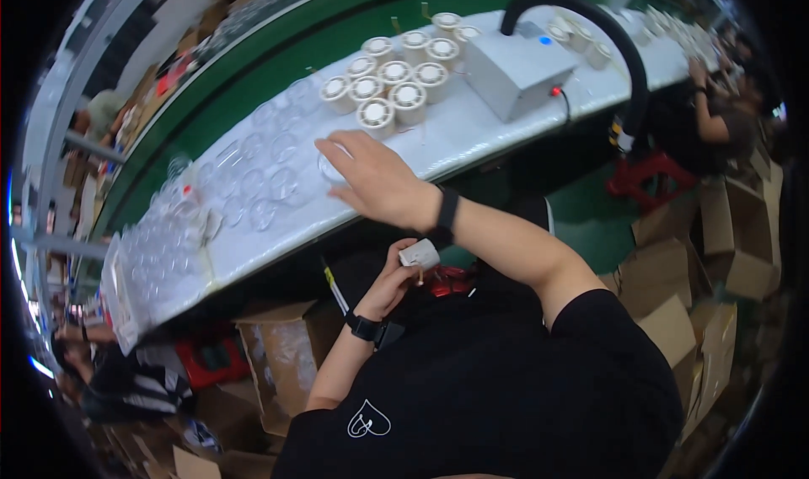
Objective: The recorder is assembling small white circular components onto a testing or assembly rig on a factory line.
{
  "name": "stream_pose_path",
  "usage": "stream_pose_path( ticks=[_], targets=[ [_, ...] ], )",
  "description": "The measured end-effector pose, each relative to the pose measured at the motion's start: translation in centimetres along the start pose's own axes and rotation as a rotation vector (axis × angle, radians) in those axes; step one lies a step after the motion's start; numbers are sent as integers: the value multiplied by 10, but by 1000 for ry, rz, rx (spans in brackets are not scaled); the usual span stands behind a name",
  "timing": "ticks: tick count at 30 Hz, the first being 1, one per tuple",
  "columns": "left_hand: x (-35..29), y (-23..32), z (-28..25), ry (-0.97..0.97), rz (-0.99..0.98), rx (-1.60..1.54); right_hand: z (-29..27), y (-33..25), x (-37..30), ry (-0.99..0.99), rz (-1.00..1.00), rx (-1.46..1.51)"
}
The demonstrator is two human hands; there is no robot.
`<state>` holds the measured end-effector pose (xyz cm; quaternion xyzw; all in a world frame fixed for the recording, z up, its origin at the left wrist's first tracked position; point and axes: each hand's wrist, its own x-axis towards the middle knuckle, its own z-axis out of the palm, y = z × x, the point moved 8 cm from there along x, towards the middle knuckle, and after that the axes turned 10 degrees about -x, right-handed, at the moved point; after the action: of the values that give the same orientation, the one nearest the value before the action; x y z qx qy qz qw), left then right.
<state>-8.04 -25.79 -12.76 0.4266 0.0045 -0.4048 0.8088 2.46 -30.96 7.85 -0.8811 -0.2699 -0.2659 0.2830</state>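
Observation:
Held in front of my body, my left hand (388, 282) has its fingers closed round a small white cylindrical housing (420, 255). A short brass-coloured piece sticks out below that housing. My right hand (375, 180) reaches across over the white-covered table (316, 219), its thumb and fingers curved about a clear plastic cup (327, 169) at the near edge of a group. Left of it lie several more clear cups (257, 184). Beyond my right hand stand several white round housings (395, 73) with ring-shaped tops, packed close together.
A grey box (514, 74) with a red light stands on the table, near a thick black hose (628, 49). A green conveyor (211, 117) runs behind. Cardboard boxes (278, 365) and a red stool (649, 180) stand around me. Other people work at both ends.

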Motion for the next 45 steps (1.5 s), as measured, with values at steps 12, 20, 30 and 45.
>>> stream_pose_path(
  ticks=[12,20,30,45],
  targets=[
    [51,-34,46,-218,-205,480,-136,205,-357,964,1465,1428],
    [80,-30,64,-99,-18,601,-146,254,-364,967,1344,1639],
    [65,45,93,140,545,340,-82,152,-287,550,1450,1285],
    [63,48,78,36,255,320,-21,117,-231,-179,1263,1045]
  ],
)
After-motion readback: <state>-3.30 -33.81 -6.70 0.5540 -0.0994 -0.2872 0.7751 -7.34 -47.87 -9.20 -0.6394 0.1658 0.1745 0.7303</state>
